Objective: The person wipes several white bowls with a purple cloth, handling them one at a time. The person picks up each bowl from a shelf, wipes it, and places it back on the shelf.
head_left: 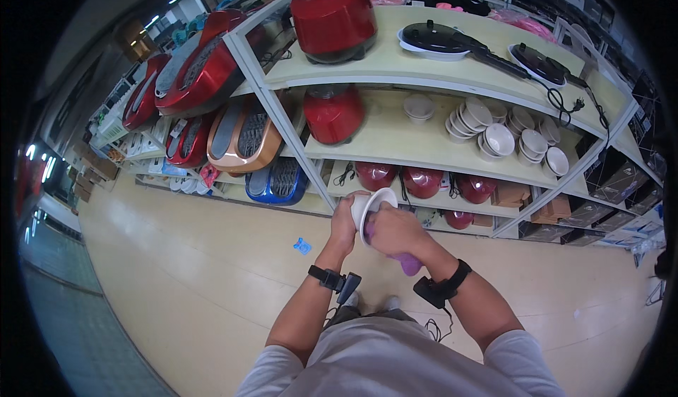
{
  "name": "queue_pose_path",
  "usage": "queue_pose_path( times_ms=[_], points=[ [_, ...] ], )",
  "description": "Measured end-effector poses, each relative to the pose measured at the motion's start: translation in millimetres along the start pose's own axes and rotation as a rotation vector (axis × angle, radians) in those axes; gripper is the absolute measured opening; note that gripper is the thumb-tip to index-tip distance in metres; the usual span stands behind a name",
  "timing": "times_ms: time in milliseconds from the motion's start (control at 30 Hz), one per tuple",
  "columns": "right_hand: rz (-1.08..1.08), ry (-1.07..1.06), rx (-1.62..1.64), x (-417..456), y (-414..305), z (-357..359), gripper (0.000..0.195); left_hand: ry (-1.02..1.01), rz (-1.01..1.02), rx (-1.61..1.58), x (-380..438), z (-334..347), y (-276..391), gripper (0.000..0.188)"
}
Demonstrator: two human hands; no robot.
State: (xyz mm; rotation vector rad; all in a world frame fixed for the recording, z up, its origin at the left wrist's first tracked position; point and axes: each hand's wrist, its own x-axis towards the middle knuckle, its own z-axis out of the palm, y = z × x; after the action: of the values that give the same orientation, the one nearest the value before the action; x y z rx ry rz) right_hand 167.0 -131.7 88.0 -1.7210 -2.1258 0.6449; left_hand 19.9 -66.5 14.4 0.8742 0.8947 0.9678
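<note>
My left hand point(343, 226) grips a white bowl point(386, 196) by its outside, and the bowl is tipped on its side with its opening toward my right hand. With its fingers inside the rim, my right hand point(394, 230) holds a purple cloth point(409, 264) whose loose end hangs below the palm. The fingertips in the bowl are partly hidden. Beyond my hands, stacked white bowls point(499, 139) stand and lean on the middle shelf, with a smaller stack point(419, 107) farther left.
A metal shelf unit point(450, 80) spans the front, bearing red appliances point(333, 21) and black round pans with handles point(435, 37). Foot massagers point(246, 137) fill the left shelves. Cardboard boxes point(551, 209) sit low at right. A blue packet point(302, 246) lies on the floor.
</note>
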Motion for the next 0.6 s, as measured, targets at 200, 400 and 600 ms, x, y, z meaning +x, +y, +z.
queue_pose_path(
  times_ms=[200, 400, 600],
  points=[
    [0.265, -0.249, 0.877, 18, 2, -2, 0.02, -0.066, 0.118, -0.021, 6, -17, -11, 0.048],
    [0.143, -0.203, 1.26, 29, 0, -4, 0.035, -0.086, -0.117, -0.54, 22, -54, -29, 0.044],
    [0.0, 0.349, 1.172, 22, -19, -32, 0.058, -0.252, -0.031, -0.866, 2, -77, 19, 0.046]
  ],
)
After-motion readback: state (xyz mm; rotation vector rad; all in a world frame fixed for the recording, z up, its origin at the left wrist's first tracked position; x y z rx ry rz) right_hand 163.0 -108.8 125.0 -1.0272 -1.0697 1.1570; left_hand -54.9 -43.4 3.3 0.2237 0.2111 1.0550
